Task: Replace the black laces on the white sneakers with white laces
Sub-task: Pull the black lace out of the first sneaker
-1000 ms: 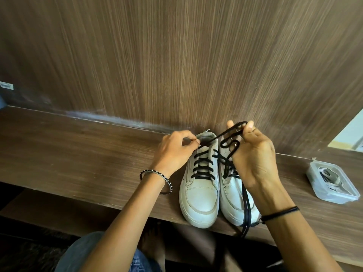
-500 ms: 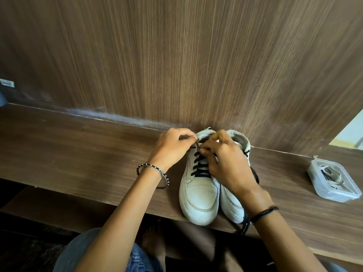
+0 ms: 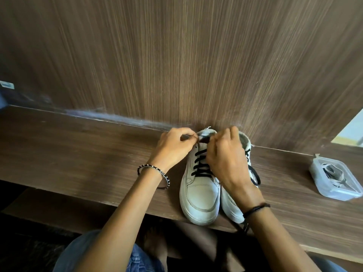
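Right hand (image 3: 225, 160) had dropped the lace loop it held up over the right shoe (image 3: 230, 210) 1 s ago & crossed to the left shoe (image 3: 200, 195); since 0.5 s ago it crept a bit further toward the collar. Left hand (image 3: 174, 148) hadn't shifted, at that same collar.

Both shoes stood side by side on the desk (image 3: 88, 154), toes toward the person at the front edge, heels near the wall panel (image 3: 176, 55). Left shoe had its black lace (image 3: 201, 166) threaded in crossed rows.

Left-hand fingers (image 3: 188, 134): thumb + forefinger pinched together at the collar's left rim, on a thin strand that looked like that lace's end; rest curled. Right-hand fingers curled down on the lace's top rows by the tongue. Tips were hidden behind the hand, so the exact hold couldn't be told.

Right hand & wrist covered most of the right shoe; only toe + a bit of collar showed. Loose lace (image 3: 255, 176), black, lay in a loop on the desk just right of that shoe, w/ another stretch hanging off the front edge under the wrist.

Clear box (image 3: 332, 195) sat well to the right on the desk, white laces (image 3: 332, 173) inside. Beaded bangle (image 3: 157, 168) on left wrist, black band (image 3: 255, 208) on right. Jeans (image 3: 135, 260) at bottom.
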Action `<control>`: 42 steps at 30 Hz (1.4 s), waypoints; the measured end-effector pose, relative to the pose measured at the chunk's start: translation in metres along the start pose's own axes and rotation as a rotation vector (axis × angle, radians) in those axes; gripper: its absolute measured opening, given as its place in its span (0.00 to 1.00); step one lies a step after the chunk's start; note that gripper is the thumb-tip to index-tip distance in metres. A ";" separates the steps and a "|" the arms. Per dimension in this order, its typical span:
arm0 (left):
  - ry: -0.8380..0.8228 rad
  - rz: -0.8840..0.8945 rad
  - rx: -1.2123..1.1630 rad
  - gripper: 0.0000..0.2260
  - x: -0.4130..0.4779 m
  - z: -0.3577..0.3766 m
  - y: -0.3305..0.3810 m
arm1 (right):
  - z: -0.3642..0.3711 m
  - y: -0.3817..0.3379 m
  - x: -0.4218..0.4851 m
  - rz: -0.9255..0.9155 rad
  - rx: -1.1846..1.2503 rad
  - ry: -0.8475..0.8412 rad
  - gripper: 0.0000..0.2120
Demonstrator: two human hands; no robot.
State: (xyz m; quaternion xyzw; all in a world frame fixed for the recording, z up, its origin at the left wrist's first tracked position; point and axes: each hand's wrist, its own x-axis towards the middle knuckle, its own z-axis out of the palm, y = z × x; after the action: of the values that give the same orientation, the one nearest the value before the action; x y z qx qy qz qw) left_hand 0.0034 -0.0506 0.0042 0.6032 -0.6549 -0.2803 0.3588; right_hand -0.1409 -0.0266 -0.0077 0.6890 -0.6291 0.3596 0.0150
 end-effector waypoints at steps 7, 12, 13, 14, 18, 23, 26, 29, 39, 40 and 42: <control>0.093 0.142 0.163 0.06 0.002 0.013 0.003 | -0.064 0.008 0.005 0.428 0.902 -0.157 0.16; 0.048 0.303 0.210 0.08 0.000 0.019 0.008 | -0.051 0.013 0.000 0.287 0.612 -0.138 0.19; 0.019 0.324 0.259 0.09 -0.001 0.020 0.008 | -0.046 0.016 0.000 0.250 0.539 -0.125 0.16; -0.012 0.334 0.295 0.09 -0.002 0.021 0.007 | -0.042 0.019 0.001 0.212 0.489 -0.102 0.12; -0.067 0.342 0.343 0.10 -0.001 0.020 0.002 | -0.031 0.029 0.004 0.019 0.304 -0.077 0.11; -0.017 0.329 0.292 0.08 -0.002 0.021 0.001 | -0.024 0.030 0.004 -0.182 0.183 -0.218 0.23; 0.049 0.152 0.017 0.07 -0.008 0.025 0.007 | -0.024 0.031 0.007 -0.177 0.190 -0.192 0.23; 0.046 -0.222 -0.573 0.04 -0.016 0.026 0.021 | -0.025 0.032 0.008 -0.142 0.195 -0.203 0.23; 0.021 0.313 0.279 0.17 -0.007 0.041 -0.002 | -0.022 0.037 0.008 -0.163 0.173 -0.200 0.21; 0.023 0.348 0.299 0.16 -0.005 0.044 -0.005 | -0.022 0.038 0.008 -0.169 0.175 -0.201 0.21; 0.047 0.351 0.233 0.14 -0.001 0.044 -0.012 | -0.022 0.038 0.009 -0.178 0.177 -0.204 0.21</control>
State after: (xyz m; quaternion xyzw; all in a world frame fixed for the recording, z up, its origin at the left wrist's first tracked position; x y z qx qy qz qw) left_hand -0.0252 -0.0542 -0.0313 0.5237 -0.7692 -0.1219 0.3453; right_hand -0.1855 -0.0316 -0.0032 0.7734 -0.5298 0.3392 -0.0780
